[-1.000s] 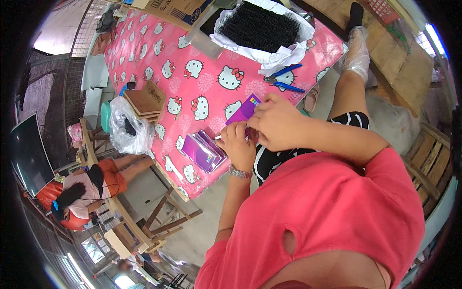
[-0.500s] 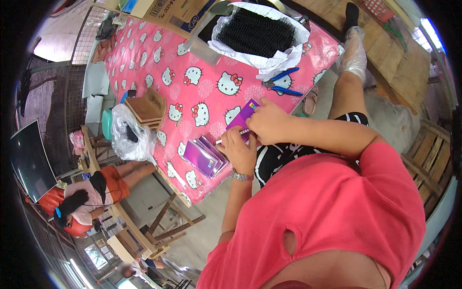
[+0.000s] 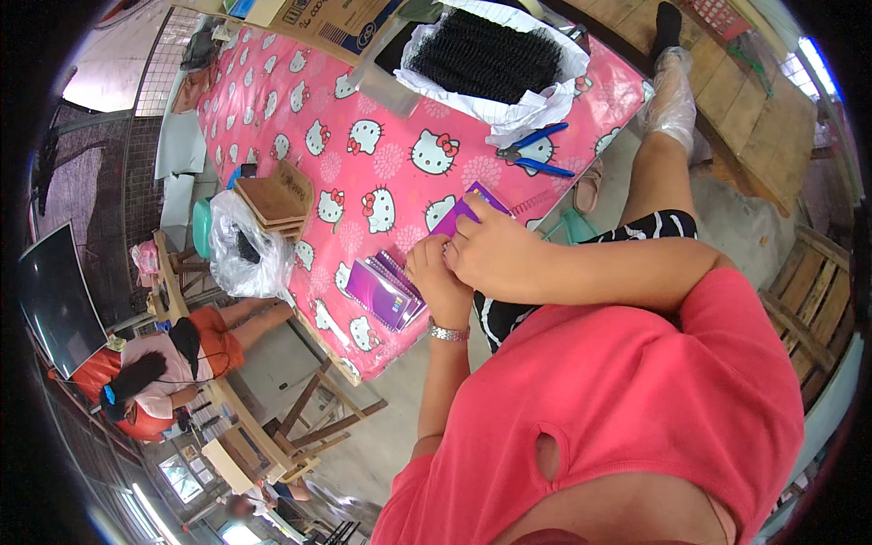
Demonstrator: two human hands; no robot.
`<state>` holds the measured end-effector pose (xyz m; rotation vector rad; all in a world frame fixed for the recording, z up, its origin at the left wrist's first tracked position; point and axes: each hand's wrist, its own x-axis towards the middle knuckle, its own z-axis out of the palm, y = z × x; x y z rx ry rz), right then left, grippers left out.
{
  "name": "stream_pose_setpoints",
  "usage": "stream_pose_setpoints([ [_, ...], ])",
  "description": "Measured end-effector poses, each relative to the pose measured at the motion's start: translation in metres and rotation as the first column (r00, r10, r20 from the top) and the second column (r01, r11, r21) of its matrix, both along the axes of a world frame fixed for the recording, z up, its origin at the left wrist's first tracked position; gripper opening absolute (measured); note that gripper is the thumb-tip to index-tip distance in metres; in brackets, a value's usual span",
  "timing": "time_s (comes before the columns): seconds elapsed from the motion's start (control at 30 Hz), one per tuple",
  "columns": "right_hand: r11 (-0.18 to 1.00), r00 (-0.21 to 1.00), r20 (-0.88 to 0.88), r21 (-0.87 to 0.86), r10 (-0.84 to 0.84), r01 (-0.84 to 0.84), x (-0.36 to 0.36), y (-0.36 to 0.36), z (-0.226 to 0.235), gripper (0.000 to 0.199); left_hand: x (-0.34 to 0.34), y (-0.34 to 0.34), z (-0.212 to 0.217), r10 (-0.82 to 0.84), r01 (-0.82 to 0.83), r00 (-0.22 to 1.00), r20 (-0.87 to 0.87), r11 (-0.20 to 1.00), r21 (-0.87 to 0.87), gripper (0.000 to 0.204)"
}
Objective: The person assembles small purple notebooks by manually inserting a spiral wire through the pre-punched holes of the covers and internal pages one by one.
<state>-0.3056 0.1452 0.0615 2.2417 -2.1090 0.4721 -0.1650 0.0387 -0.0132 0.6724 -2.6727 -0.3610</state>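
Note:
A small purple notebook (image 3: 488, 193) lies at the table's near edge, partly hidden under my fingers. A thin wire spiral (image 3: 530, 203) sticks out past its right side. My right hand (image 3: 490, 250) is curled over the notebook's near edge, fingers bent on its cover. Pressed close beside it, my left hand (image 3: 439, 277) is closed at the notebook's lower left corner; the fingertips are mostly hidden. Just left of that hand sits a pile of spiral-bound purple notebooks (image 3: 381, 292). Blue-handled pliers (image 3: 538, 153) rest beyond my right hand.
A paper-lined container (image 3: 581, 65) full of black coils (image 3: 481, 56) stands at the back, beside a cardboard box (image 3: 331, 27). Brown boards (image 3: 272, 202) and a clear plastic bag (image 3: 245, 268) are at the left edge. Another person (image 3: 163, 368) is at a bench lower left.
My hands have drawn together at the notebook's near edge, the right one curling over it. The wire spiral now shows to the right. A white stick-like piece by my left hand is no longer visible.

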Motion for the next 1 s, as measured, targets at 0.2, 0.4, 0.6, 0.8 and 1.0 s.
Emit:
stream_pose_setpoints([
  [0.2, 0.961, 0.984, 0.178, 0.275, -0.024, -0.026, -0.019, -0.02, -0.002, 0.024, -0.002, -0.003, 0.024, 0.078, -0.062, 0.993, -0.083, 0.983, 0.175, 0.033],
  [0.4, 0.954, 0.985, 0.174, 0.297, -0.016, -0.037, -0.01, -0.038, -0.017, 0.014, 0.008, -0.014, 0.012, 0.141, -0.098, 0.98, -0.136, 0.953, 0.286, 0.031],
  [0.6, 0.994, 0.982, 0.187, 0.098, 0.033, -0.052, -0.006, -0.027, 0.013, 0.014, 0.006, -0.013, 0.016, 0.118, -0.05, 0.978, -0.17, 0.933, 0.357, 0.03],
  [0.8, 0.979, 0.977, 0.213, 0.202, -0.015, -0.029, -0.003, -0.037, -0.022, 0.018, 0.008, -0.014, 0.002, 0.194, -0.027, 0.942, -0.276, 0.859, 0.511, 0.027],
  [1.0, 0.996, 0.984, 0.176, 0.073, 0.028, -0.041, 0.007, -0.033, -0.002, 0.02, 0.008, -0.016, 0.0, 0.056, 0.061, 0.943, -0.327, 0.939, 0.338, 0.023],
])
